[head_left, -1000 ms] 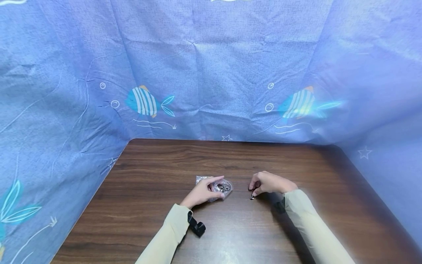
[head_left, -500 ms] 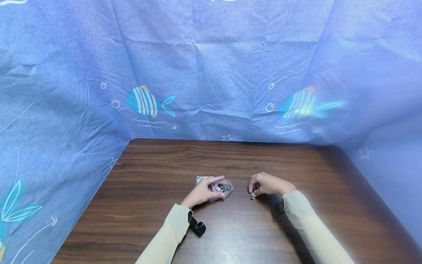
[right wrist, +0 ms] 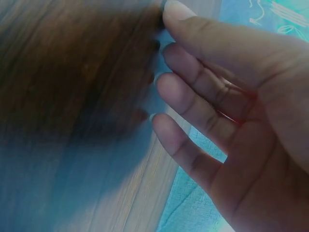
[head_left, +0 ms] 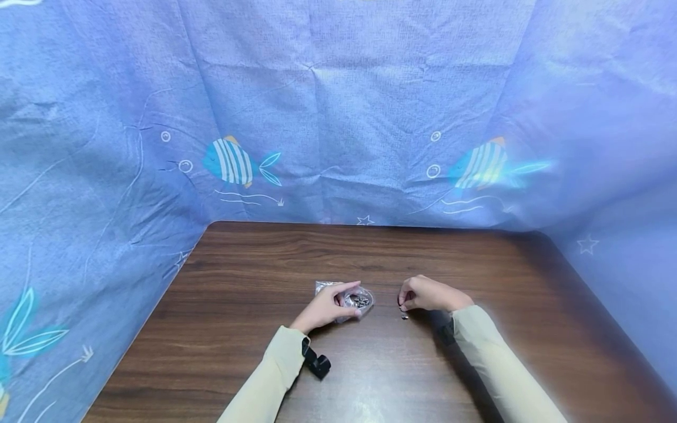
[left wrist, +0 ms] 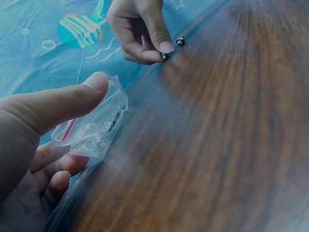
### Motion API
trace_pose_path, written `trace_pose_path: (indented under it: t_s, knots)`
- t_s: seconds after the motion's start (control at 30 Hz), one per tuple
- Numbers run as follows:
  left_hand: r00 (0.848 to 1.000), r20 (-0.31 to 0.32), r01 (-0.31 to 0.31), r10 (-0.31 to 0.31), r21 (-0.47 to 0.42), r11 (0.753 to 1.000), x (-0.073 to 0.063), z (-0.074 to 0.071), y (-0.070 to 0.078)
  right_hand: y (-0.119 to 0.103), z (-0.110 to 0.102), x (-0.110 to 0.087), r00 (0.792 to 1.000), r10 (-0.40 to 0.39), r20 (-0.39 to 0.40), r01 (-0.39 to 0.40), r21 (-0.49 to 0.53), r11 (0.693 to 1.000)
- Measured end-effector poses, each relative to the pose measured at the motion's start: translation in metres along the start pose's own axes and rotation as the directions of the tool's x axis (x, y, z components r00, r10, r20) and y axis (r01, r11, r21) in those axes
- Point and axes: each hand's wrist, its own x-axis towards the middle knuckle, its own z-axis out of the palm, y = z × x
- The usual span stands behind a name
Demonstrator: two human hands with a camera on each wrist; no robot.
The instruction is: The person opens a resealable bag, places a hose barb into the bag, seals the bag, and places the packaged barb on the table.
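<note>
A clear zip bag (left wrist: 99, 128) with a red stripe lies on the wooden table, and several small metal screws (head_left: 361, 302) show inside its mouth. My left hand (head_left: 325, 305) holds that bag between thumb and fingers, keeping the mouth spread towards the right. Over to the right, my right hand (head_left: 431, 292) pinches a small metal screw (left wrist: 164, 55) between thumb and index finger, just above the table. A second small screw-like piece (left wrist: 180, 41) sits on the table beside those fingertips, apart from them. In the right wrist view the pinched piece is out of sight.
The dark wooden table (head_left: 254, 258) spreads around both hands. Blue cloth (head_left: 365, 117) printed with fish hangs behind it and along both sides. A black camera mount (head_left: 318, 365) juts from the left wrist close to the tabletop.
My right fingertips have drawn slightly up and away from the piece on the table, leaving it separate, with a screw now showing in the pinch. The left hand and bag stay put.
</note>
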Motion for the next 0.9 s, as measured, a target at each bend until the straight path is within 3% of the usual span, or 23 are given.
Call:
trace_pose_path:
  t_s: [0.23, 0.9]
  knots:
    - [1.0, -0.003, 0.006, -0.006, 0.002, 1.0, 0.0, 0.0, 0.001, -0.002, 0.001, 0.003, 0.999, -0.031, -0.015, 0.03, -0.031, 0.999]
    - [1.0, -0.011, 0.0, 0.0, 0.003, 1.0, 0.0, -0.001, 0.001, -0.022, 0.0, 0.02, 0.975, -0.141, -0.17, 0.134, -0.05, 0.99]
